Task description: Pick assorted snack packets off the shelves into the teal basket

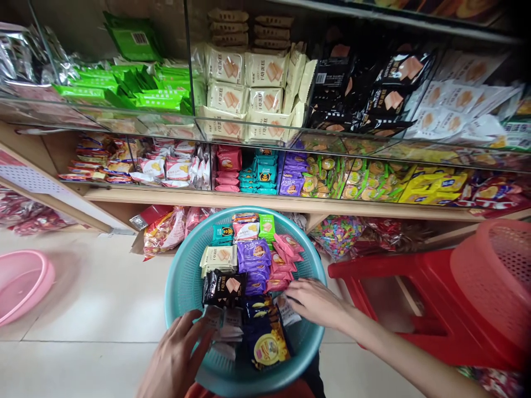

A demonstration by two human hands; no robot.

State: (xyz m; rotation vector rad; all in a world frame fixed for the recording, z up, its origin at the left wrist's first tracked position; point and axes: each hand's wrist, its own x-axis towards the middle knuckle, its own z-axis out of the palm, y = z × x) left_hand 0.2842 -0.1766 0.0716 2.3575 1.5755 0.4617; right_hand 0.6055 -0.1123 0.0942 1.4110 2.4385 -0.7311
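A round teal plastic basket (pixel 174 276) holds small wrapped snack packets in grouped stacks. At its left front, my left hand (pixel 178 345) is open beside a cluster of grey packets (pixel 232 326), fingers slightly bent. My right hand (pixel 313 301) reaches over the right rim, its fingers closed on a white snack packet (pixel 289 312); the fingertips are partly hidden. Between the hands lie dark blue and yellow packets (pixel 267 345). Behind them are a black packet (pixel 224 287), purple packets (pixel 254 262), pink packets (pixel 282 262) and cream packets (pixel 219 257).
Glass-fronted shelves with cream cake packets (pixel 265 72), green packets (pixel 124 85) and other snacks rise behind the basket. A red stool (pixel 398 271) bearing a pink perforated basket (pixel 493 265) stands right. A pink basin (pixel 25 282) sits on the floor at left.
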